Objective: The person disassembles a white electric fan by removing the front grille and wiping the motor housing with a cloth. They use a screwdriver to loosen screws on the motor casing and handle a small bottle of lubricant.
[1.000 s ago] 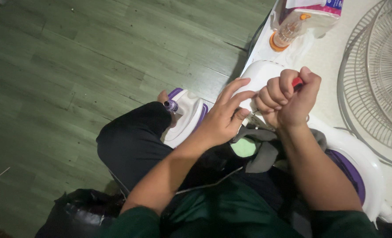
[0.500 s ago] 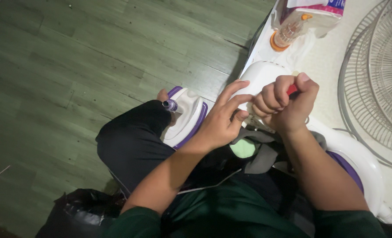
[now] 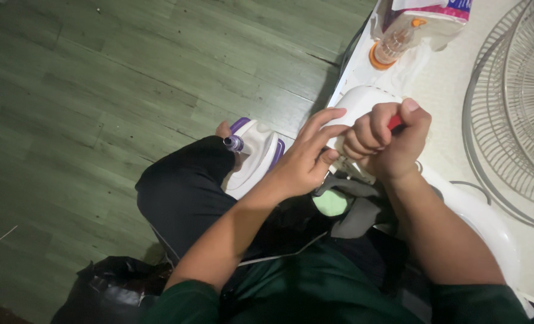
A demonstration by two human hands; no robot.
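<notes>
Closest to the camera, two bare forearms reach forward over dark green clothing and a black-trousered knee [image 3: 180, 192]. Between the arms and just under the hands lies a bunched grey and pale green cloth [image 3: 339, 204].

The left hand [image 3: 303, 162] is spread fairly wide, its fingers stretched flat against the near side of a white rounded housing [image 3: 360, 102], steadying it. It holds nothing; it only presses. Just to its right, touching it at the fingertips, the right hand [image 3: 387, 144] is closed in a tight fist around the red handle of a screwdriver [image 3: 395, 122]. Only a sliver of red shows between thumb and forefinger, and the shaft and tip are hidden beneath the fist, so where the tip sits cannot be seen.

Judging from this, the work on the housing is mid-way: the tool appears engaged low on the white shell, which is not visibly separated from the larger white and purple body [image 3: 483, 219] under the right forearm. No loose screws can be seen, so how many fastenings are out cannot be told.

Left of the left hand, a separate white and purple part [image 3: 255, 159] rests against the knee. Beyond the hands, on a pale surface [image 3: 441, 78], stand an orange-capped bottle [image 3: 390, 45] and, to the right, a wire fan grille [image 3: 513, 102].
</notes>
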